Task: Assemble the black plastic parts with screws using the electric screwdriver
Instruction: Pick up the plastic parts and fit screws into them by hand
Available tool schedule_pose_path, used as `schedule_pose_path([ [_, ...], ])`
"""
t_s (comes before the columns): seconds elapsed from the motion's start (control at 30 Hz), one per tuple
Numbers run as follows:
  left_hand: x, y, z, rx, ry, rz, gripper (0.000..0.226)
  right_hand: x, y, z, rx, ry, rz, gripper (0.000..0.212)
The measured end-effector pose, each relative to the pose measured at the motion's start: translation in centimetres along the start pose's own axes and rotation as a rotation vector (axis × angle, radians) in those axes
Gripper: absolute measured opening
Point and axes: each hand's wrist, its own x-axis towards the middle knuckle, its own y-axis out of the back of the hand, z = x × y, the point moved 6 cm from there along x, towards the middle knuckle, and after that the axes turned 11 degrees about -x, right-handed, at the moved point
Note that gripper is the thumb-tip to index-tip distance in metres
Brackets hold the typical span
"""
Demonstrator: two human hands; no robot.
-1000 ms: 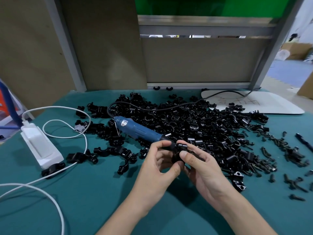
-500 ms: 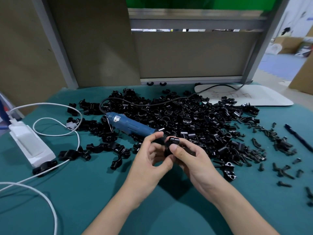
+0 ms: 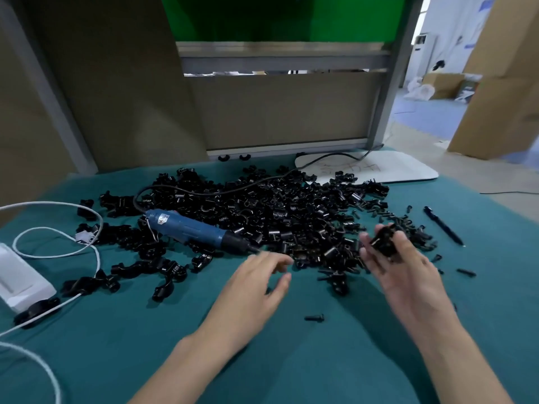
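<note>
Hands have parted: right hand (image 3: 408, 275) grips the black part (image 3: 383, 242), left hand (image 3: 256, 284) spread empty; unscrewed halves could separate.

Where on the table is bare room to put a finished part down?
Bare cloth lies at the near edge, between the white cable and the left hand. Crowded: the parts pile behind both hands, and screws around the right hand.

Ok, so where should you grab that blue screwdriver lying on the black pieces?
Probably around the fat blue middle of the electric screwdriver, coming down from above with the left hand, which is empty and nearest. It lies flat on the pile, black tip towards that hand, cord leaving the far end, so the middle is clear.
</note>
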Motion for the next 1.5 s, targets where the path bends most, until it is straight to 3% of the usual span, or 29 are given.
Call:
schedule_pose_path([
  [0.13, 3.2, -4.5, 2.0, 0.234, -0.118, -0.146, 0.03, -0.1, 2.9, -0.9, 0.09, 0.009, 0.118, 0.032],
  [0.3, 5.6, -7.9, 2.6, 0.468, -0.169, -0.22, 0.027, -0.2, 2.0, -0.1, 0.036, -0.009, 0.07, 0.035],
  [0.4, 5.7, -8.4, 2.6, 0.532, -0.213, -0.226, 0.038, -0.2, 1.4, 0.5, -0.03, -0.038, 0.043, 0.037],
  [0.5, 4.6, -6.3, 2.3, 0.314, -0.162, -0.159, 0.037, -0.3, 1.0, 1.0, -0.068, -0.04, 0.0, 0.032],
  [0.6, 2.2, -1.7, 1.3, -0.138, -0.005, 0.057, 0.021, -0.7, -0.1, 1.3, -0.144, -0.044, -0.048, 0.032],
  [0.73, -1.6, 3.0, -1.5, -0.528, 0.173, 0.325, 0.015, -1.7, -4.4, 2.6, -0.277, -0.045, -0.18, 0.028],
  [0.9, -2.5, 4.7, -3.9, -0.797, 0.279, 0.523, 0.018, -2.4, -11.7, 6.0, -0.433, -0.062, -0.367, 0.017],
  [1.1, -2.0, 4.3, -4.6, -0.871, 0.258, 0.545, 0.027, -2.0, -13.2, 7.3, -0.482, -0.047, -0.41, 0.016],
  [1.3, -2.1, 3.3, -3.7, -0.815, 0.272, 0.483, 0.009, -2.0, -12.2, 7.0, -0.514, -0.041, -0.403, 0.02],
  [1.5, -2.3, 3.6, -3.7, -0.808, 0.295, 0.488, 0.01, -2.1, -12.4, 7.4, -0.552, -0.021, -0.447, 0.028],
])
